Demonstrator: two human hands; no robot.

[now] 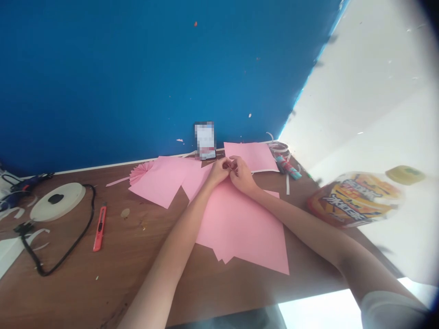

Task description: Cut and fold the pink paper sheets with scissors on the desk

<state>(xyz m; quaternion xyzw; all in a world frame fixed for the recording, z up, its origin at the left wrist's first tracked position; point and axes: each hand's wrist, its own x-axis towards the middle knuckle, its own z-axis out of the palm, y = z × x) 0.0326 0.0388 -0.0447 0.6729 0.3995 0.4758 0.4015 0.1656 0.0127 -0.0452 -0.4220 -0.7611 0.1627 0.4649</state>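
My left hand (218, 172) and my right hand (241, 174) meet over the far middle of the wooden table (137, 256). Their fingers are pinched together around something small that I cannot make out. Below them lie several pink paper sheets (240, 224), stacked and fanned out. Another pink sheet (252, 156) lies just behind the hands near the wall. A folded pink paper fan (140, 172) rests to the left, partly under a pink sheet (161, 180).
A red utility knife (99, 227) lies at left. A white round device (57, 201) with a black cable (65, 256) sits further left. A plastic bottle with an orange label (356, 197) stands at right. Glue sticks (287, 167) and a small card (205, 140) lie by the blue wall.
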